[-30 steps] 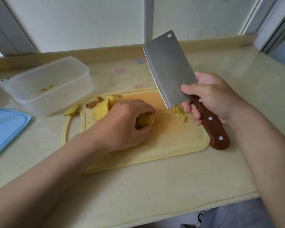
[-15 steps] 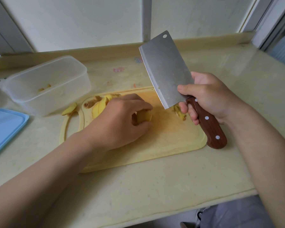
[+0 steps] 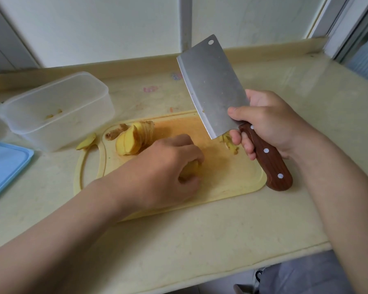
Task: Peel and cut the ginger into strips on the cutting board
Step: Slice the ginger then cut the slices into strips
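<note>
On the board (image 3: 232, 177), my left hand (image 3: 166, 166) curls round the ginger (image 3: 190, 168); my right hand (image 3: 270, 122) grips the cleaver (image 3: 212, 85), raised just right of it.

One head-worn wide-angle view looks forward and down, close over the counter (image 3: 200, 240), cutting board (image 3: 232, 183) central, wall beyond.

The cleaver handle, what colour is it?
The cleaver handle is reddish-brown wood with silver rivets, seen in the head view.
</note>
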A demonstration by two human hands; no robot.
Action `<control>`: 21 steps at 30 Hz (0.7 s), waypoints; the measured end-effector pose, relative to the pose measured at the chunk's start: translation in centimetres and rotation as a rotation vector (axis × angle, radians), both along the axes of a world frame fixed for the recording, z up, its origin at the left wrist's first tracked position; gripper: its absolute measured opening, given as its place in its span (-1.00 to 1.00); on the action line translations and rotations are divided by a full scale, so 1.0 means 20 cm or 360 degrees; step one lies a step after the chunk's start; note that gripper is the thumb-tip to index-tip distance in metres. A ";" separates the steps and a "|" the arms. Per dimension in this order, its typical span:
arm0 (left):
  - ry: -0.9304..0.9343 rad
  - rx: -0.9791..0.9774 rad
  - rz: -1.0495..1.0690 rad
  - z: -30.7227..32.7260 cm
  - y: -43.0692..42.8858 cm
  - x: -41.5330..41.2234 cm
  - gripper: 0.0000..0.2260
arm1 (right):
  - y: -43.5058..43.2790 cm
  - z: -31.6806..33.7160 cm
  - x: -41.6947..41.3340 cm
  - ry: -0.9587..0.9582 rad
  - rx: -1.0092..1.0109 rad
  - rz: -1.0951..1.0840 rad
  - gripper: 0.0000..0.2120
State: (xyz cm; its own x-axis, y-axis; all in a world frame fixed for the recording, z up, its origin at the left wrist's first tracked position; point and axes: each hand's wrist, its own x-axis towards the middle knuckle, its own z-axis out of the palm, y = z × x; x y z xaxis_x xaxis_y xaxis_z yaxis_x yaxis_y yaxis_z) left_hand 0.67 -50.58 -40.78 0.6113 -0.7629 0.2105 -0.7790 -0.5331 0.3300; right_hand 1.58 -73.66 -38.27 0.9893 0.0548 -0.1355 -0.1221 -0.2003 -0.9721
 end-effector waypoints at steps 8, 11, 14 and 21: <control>-0.0018 0.0098 0.0081 0.03 0.07 0.08 -0.64 | 0.00 0.00 0.00 0.0006 -0.0008 0.0012 -0.86; -0.0021 0.0031 0.0103 0.04 0.09 0.09 -0.61 | 0.00 0.00 0.00 0.0000 -0.0012 0.0011 -0.87; -0.0090 -0.0110 0.0145 0.04 0.08 0.09 -0.69 | 0.00 0.00 0.00 -0.0005 -0.0009 0.0015 -0.87; -0.0176 -0.0317 0.0214 -0.03 0.05 0.12 -0.65 | 0.00 0.00 0.00 -0.0011 0.0002 0.0008 -0.85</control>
State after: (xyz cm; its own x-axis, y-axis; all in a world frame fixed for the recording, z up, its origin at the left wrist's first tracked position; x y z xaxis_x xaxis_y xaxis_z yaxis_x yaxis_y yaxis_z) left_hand 3.08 -49.56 -41.30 0.6693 -0.6131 0.4197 -0.7428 -0.5674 0.3554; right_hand 1.60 -73.70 -38.33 0.9899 0.0597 -0.1289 -0.1147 -0.1997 -0.9731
